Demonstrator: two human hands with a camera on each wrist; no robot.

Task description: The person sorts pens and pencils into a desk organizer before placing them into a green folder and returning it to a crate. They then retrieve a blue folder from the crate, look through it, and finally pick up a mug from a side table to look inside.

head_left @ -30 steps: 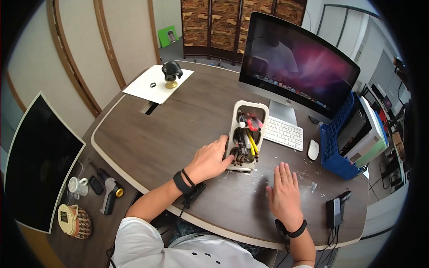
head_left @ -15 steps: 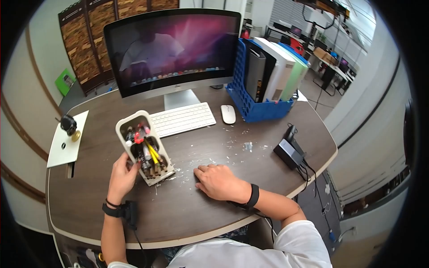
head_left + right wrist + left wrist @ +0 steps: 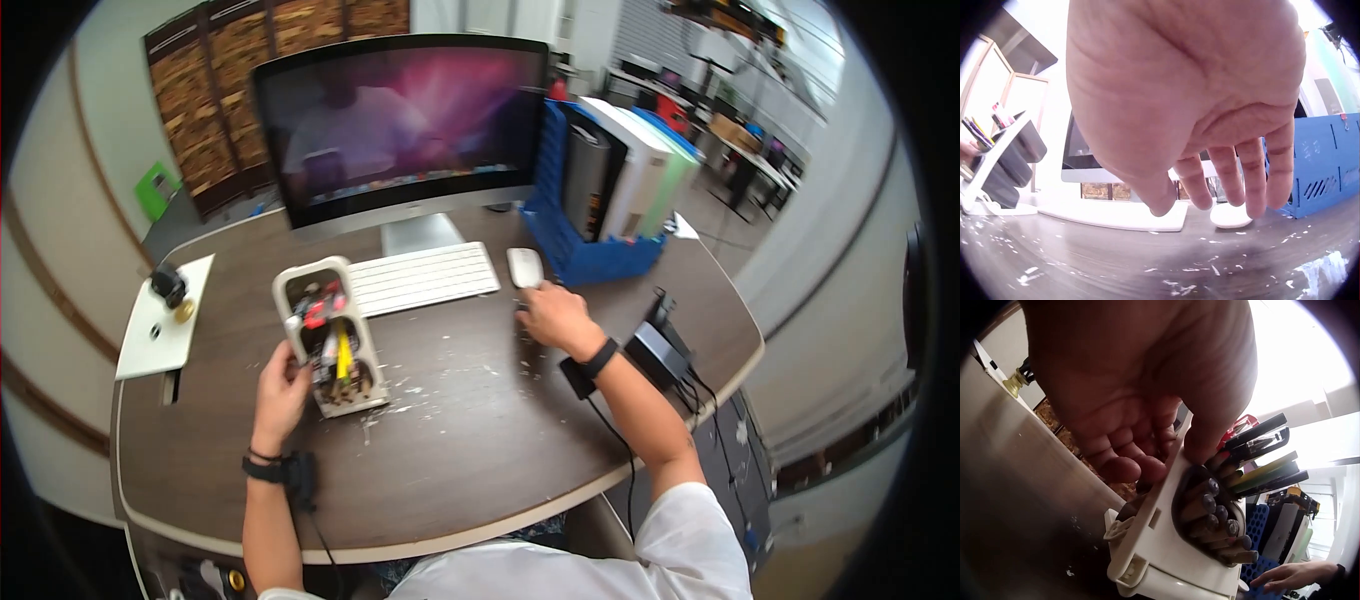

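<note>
Left hand grips the near-left edge of the pen holder, thumb over the rim, fingers on the outer wall. Holder sits on the surface, ahead and to the right of that hand. Build: off-white sloped frame, rounded corners, three dark cups in a row running away from the hand, a slot in the side edge by the fingers. Nearest cup: tight bunch of brown sticks with greyish ends. Middle cup: yellow pen plus dark ones. Farthest: red items, too blurred to identify. Right hand holds nothing, palm down, fingers long and relaxed, slightly spread. White mouse is just beyond its fingertips; contact can't be confirmed. Blue file rack ahead and right of that hand, binders upright in it; black power brick to its right, cables running off toward the edge. White keyboard between the two hands, farther out, just beside the holder's far end. White scraps scattered near the right hand and by the holder's base.
</note>
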